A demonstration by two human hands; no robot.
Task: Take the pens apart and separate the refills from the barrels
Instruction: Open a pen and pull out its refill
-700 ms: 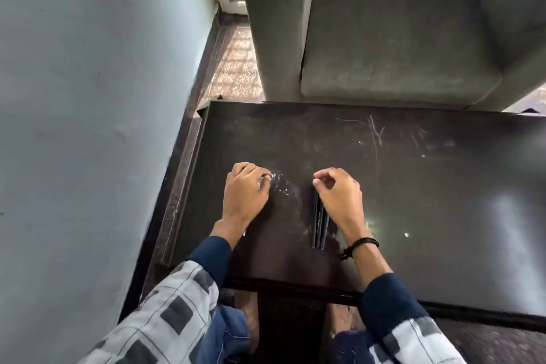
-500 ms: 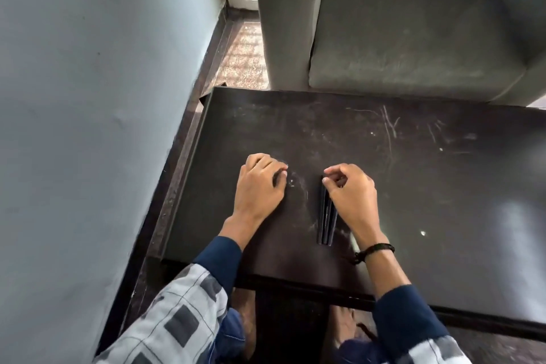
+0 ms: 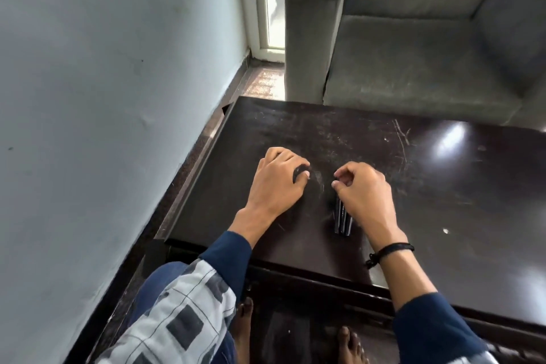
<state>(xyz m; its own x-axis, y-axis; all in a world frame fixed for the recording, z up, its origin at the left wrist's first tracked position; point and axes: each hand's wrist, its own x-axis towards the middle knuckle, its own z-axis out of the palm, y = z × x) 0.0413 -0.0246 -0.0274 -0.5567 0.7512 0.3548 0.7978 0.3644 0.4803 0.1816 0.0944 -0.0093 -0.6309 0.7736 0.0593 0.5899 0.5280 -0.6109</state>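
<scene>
Pens [image 3: 342, 217], dark and bundled, remain on the table [image 3: 443, 192] under the right hand [image 3: 365, 195], whose fingers stay curled. Left hand [image 3: 277, 183], at 9 o'clock, remains clenched on a small dark part [image 3: 297, 172]. No legible markings.

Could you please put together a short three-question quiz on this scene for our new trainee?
1. True or false: the dark pens lie side by side on the dark scratched wooden table, partly under the right hand.
2. Multiple choice: the black cord bracelet sits on
A. the left wrist
B. the right wrist
C. the table
3. Fill in: the left hand curls around a small ____ object against the tabletop.

Key
1. True.
2. B.
3. Dark; what it is cannot be told, since the fingers hide most of it.
</scene>
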